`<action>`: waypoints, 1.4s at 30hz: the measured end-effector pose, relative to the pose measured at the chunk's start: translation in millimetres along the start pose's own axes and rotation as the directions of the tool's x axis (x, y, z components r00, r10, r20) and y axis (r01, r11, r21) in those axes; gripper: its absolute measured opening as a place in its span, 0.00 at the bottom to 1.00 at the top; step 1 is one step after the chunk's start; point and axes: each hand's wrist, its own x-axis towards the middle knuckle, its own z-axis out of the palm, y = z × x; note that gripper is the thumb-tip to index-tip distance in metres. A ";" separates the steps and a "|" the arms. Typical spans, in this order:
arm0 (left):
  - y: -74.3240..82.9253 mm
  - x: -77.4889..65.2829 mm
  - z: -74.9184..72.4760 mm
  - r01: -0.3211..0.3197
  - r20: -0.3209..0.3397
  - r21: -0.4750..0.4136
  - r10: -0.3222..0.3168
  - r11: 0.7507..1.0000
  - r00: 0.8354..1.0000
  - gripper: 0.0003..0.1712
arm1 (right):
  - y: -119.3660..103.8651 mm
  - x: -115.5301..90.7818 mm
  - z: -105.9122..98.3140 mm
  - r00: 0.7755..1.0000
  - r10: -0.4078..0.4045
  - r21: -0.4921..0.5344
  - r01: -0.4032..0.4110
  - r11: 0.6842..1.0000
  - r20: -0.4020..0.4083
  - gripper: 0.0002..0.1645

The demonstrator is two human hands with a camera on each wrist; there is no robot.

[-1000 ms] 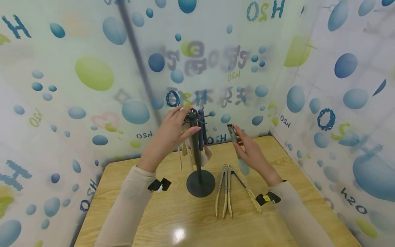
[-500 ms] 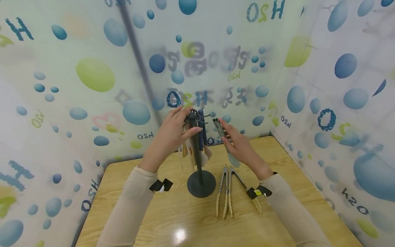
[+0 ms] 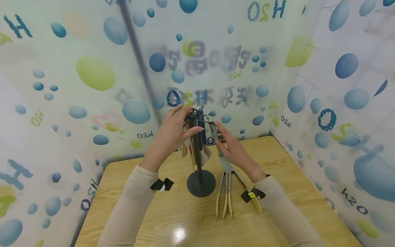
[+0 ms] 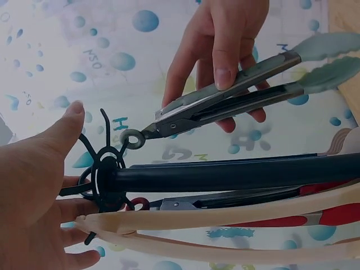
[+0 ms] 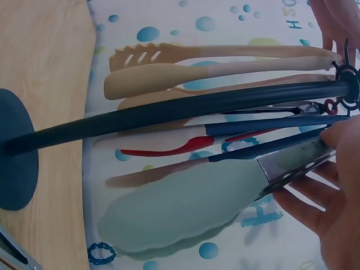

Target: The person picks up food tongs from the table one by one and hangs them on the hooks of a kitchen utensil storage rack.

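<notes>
My right hand (image 3: 232, 149) holds green-headed tongs (image 4: 264, 73) by the metal arms, thumb on one side and fingers on the other. In the left wrist view, the tongs' grey end ring (image 4: 133, 139) overlaps a hook of the black utensil rack (image 4: 236, 173); I cannot tell whether the hook passes through it. At the rack's top, my left hand (image 3: 171, 133) touches the hooks with extended fingers, its thumb spread apart. Wooden-looking utensils (image 5: 152, 79), blue-handled ones (image 5: 270, 122) and red-tipped tongs (image 5: 169, 151) hang round the pole.
Cream-tipped tongs (image 3: 218, 199) lie on the wooden table (image 3: 163, 216), right of the rack's round base (image 3: 201, 190). A bubble-patterned curtain (image 3: 92, 73) stands close behind and on both sides.
My right hand has carried the green-headed tongs leftward to the rack's hooks. My left hand has stayed at the rack's top.
</notes>
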 end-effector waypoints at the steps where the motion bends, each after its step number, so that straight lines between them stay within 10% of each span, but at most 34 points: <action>1: -0.3 0.1 0.3 0.000 -0.001 -0.002 0.000 1.000 1.000 0.47 | -0.5 0.3 2.0 1.000 0.006 0.015 -0.006 1.000 -0.004 0.42; 35: -5.1 2.3 0.5 -0.009 0.018 -0.050 0.010 0.999 1.000 0.44 | 10.4 -5.0 19.2 0.961 0.267 0.209 -0.277 0.938 0.075 0.43; 42: -5.9 3.3 0.9 -0.009 0.005 -0.048 0.010 0.999 1.000 0.45 | 36.4 -39.7 16.5 0.903 0.428 0.126 -0.430 0.894 0.047 0.37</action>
